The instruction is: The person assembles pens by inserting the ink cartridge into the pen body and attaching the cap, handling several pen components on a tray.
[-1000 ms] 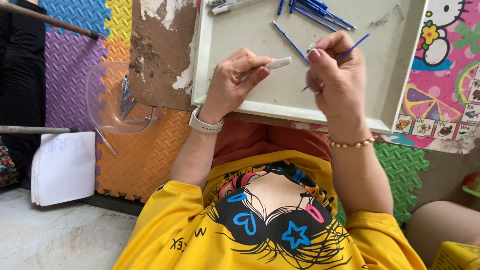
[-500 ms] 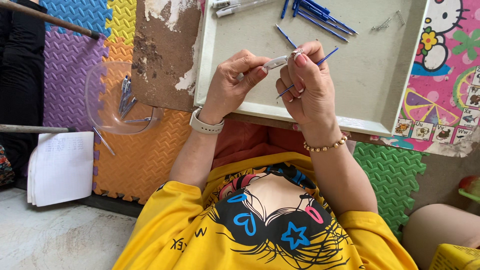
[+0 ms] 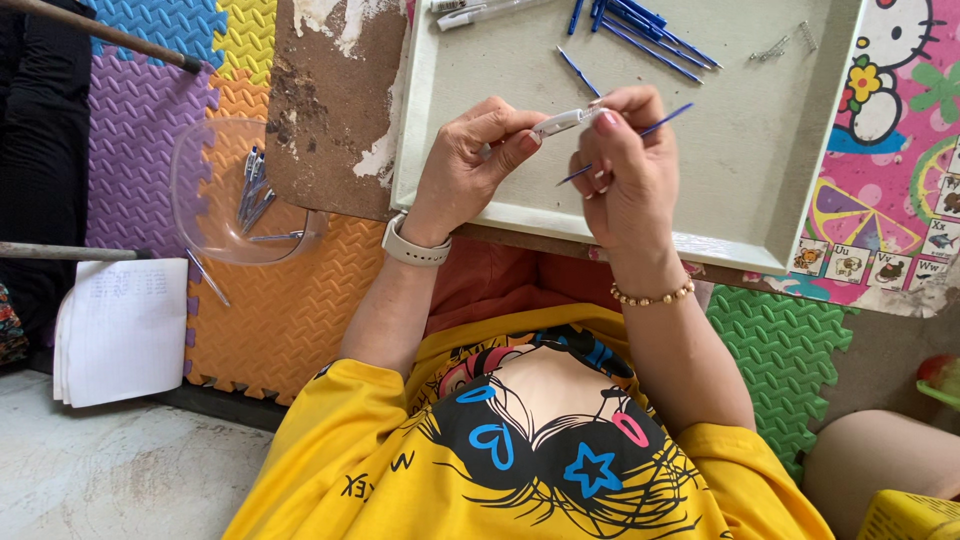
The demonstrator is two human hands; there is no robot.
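White pen barrel (image 3: 557, 123) pinched in left hand (image 3: 478, 160) fingers; right hand (image 3: 625, 170) fingers closed on barrel tip (blue refill (image 3: 625, 145) tucked underneath).

Shallow grey-white tray (image 3: 760, 225) resting on a worn brown board (image 3: 335, 110), blue pen refills (image 3: 650, 35) in the tray's far part, small metal springs (image 3: 785, 42) beside them, white pen barrels (image 3: 480, 12) at its far left edge

Refills (image 3: 640, 35) in tray (image 3: 800, 180); bowl (image 3: 230, 195) left; notebook (image 3: 120, 330) beyond.
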